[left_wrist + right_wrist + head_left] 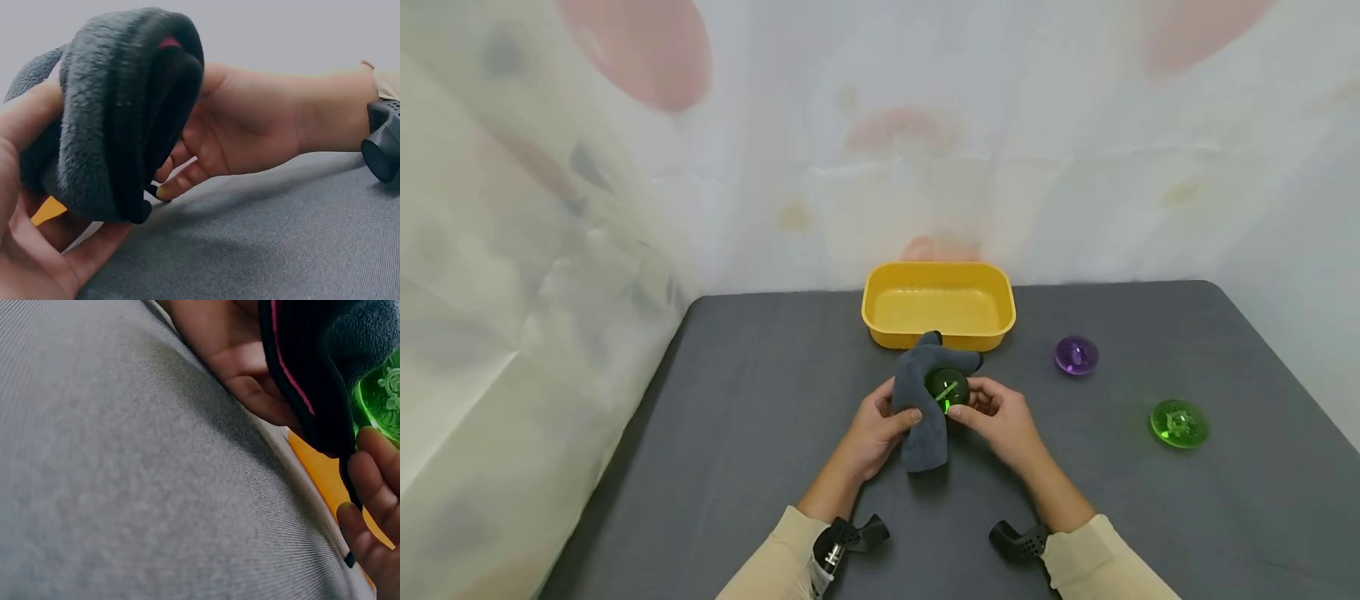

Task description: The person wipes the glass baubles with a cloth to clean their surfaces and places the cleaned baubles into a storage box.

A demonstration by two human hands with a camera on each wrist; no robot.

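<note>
**Green ball wrapped in a grey cloth, held by both hands**

While the left hand (874,425) curls its fingers round a grey fleece cloth (921,400), the right hand (1000,417) pinches a clear green ball (947,388) against that cloth, just above the grey tabletop (737,433). Right behind them stands a yellow tub (938,305). Off to the right lie a purple ball (1076,355) and, nearer, a second green ball (1178,423), well apart from the hands.

Grey table (737,433) before pale, perhaps translucent, blotch-patterned sheeting (925,150).
</note>
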